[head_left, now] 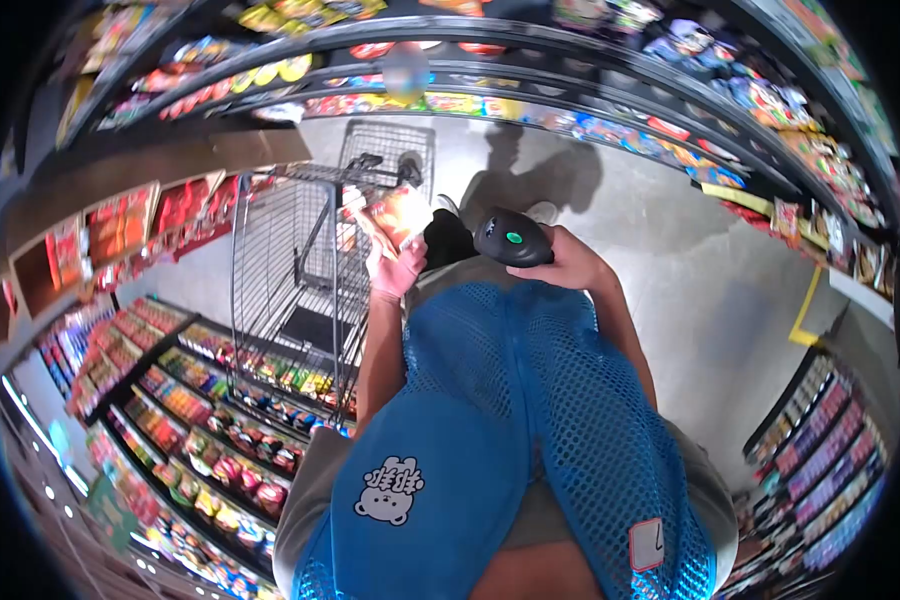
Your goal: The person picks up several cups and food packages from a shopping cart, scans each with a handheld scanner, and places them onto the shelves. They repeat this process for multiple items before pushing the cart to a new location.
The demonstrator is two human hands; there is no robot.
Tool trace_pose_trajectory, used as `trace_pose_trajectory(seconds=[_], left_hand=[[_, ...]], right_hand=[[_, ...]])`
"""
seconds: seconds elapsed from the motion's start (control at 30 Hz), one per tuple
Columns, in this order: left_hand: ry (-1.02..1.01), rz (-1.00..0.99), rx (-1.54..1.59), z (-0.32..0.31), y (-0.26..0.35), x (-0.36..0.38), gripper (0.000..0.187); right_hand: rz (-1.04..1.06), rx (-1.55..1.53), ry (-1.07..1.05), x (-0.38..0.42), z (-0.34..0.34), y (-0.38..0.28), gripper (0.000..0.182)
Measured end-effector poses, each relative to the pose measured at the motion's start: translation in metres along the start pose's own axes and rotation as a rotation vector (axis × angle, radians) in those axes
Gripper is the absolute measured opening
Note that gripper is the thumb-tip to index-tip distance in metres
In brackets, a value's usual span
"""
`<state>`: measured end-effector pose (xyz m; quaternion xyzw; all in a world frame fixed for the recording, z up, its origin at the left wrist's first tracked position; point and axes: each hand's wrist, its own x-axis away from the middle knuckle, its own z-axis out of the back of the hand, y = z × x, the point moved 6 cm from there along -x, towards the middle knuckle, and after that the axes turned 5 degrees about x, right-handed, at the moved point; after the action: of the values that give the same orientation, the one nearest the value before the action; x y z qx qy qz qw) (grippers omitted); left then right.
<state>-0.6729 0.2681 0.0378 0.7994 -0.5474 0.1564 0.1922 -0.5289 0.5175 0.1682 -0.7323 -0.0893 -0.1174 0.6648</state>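
Note:
My left hand (398, 268) is closed on a shiny packet (396, 214), reddish-orange and partly washed out by bright light. Its print cannot be read. In my right hand (571, 262) is a black handheld scanner (500, 238) with a round green mark on top, its front end pointing left toward the packet. My fingers wrap round its handle, which is mostly hidden. A small gap separates packet and scanner. Both hands are held out in front of my blue mesh vest (470, 370). The wire shopping cart (288, 270) stands just left of my left hand.
Shelves (530, 45) of bright snack packets curve across the far side. Brown display boxes (120, 235) with red packs line the left, above more stocked shelves (200, 420). Another rack (820, 460) stands at lower right. Grey floor (700, 330) lies to my right.

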Motion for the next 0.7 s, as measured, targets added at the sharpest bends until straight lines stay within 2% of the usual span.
trace_pose_trajectory(seconds=[0.03,0.07,0.1,0.17,0.27,0.4,0.57,0.63,0.7], left_hand=[[0.037,-0.044,0.018,0.003,0.003,0.017,0.076],[-0.02,-0.003,0.08,0.003,0.007,0.029,0.078],[-0.08,0.043,0.142,0.002,0.012,0.04,0.081],[-0.039,-0.025,0.127,0.011,0.029,0.052,0.081],[0.094,-0.159,0.142,0.027,0.058,0.059,0.074],[0.037,-0.193,0.148,0.02,0.089,0.072,0.071],[-0.042,-0.225,0.214,0.043,0.123,0.094,0.072],[-0.042,-0.224,0.203,0.052,0.135,0.103,0.072],[-0.061,-0.205,0.25,0.066,0.149,0.112,0.07]], right_hand=[[0.039,0.001,-0.036,-0.011,-0.009,-0.011,0.038],[0.009,0.044,-0.109,-0.02,-0.019,-0.018,0.046],[0.015,0.055,-0.126,-0.03,-0.029,-0.024,0.046],[0.075,0.074,-0.213,-0.048,-0.058,-0.041,0.048],[0.035,0.085,-0.252,-0.073,-0.104,-0.065,0.048],[-0.082,0.227,-0.333,-0.11,-0.163,-0.081,0.055],[-0.112,0.351,-0.39,-0.152,-0.219,-0.089,0.062],[0.053,0.373,-0.409,-0.167,-0.241,-0.083,0.042],[-0.015,0.428,-0.423,-0.174,-0.26,-0.079,0.04]])
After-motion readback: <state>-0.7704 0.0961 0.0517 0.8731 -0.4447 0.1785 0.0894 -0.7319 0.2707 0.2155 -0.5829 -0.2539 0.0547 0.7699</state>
